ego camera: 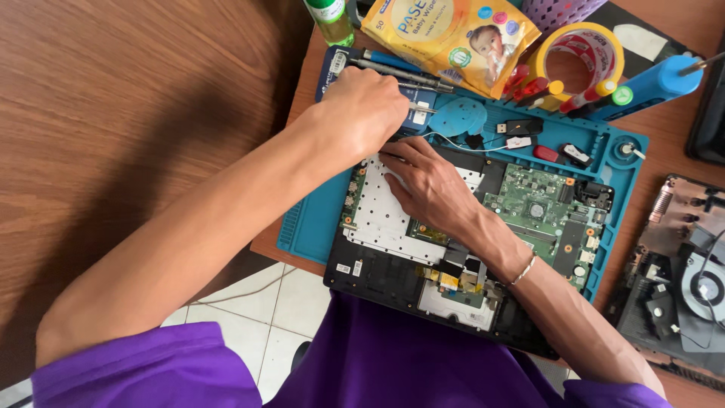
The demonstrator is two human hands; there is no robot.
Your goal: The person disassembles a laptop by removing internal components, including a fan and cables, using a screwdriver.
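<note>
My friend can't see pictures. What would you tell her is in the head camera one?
Seen from above, a person's two bare hands work inside an opened laptop on a blue mat: the left hand is closed at its top edge, the right hand rests flat on the silver plate. A green circuit board, tape roll and wipes pack lie nearby.

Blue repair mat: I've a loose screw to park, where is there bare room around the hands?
Free: the blue mat's left strip beside the opened laptop, and the bare wooden table further left. Crowded: the mat's top trays with small parts under the left hand and beyond the right hand.
</note>
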